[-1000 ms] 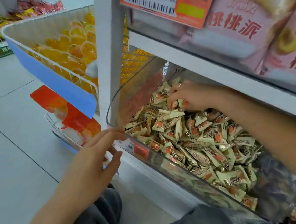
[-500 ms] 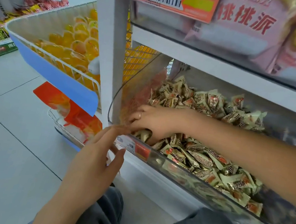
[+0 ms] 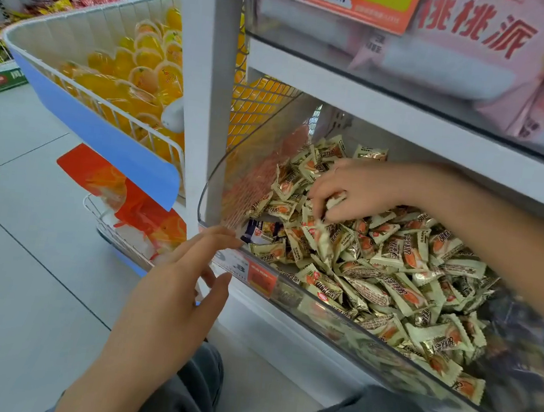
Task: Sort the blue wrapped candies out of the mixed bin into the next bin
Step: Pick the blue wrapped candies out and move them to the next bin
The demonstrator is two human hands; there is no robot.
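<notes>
Digging right hand (image 3: pixel 354 189) into cream candies (image 3: pixel 393 252), fingers curling round some; blue candy (image 3: pixel 261 231) lying near bin (image 3: pixel 288 296) corner; left hand (image 3: pixel 170 296) hovering open beside rim, jelly basket (image 3: pixel 105 121) alongside.

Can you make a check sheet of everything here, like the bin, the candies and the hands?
Surface: clear bin on a white shelf, heaped with candies.
Job's things: blue candy lies at the bin's left front corner; cream candies fill the rest.
Clutter: price tag on the bin front.
Hands: right hand grips cream candies; left hand open at the bin's corner.
Cables: nothing seen.
Surroundings: basket of yellow jelly cups to the left, pink packets above, grey floor.
</notes>
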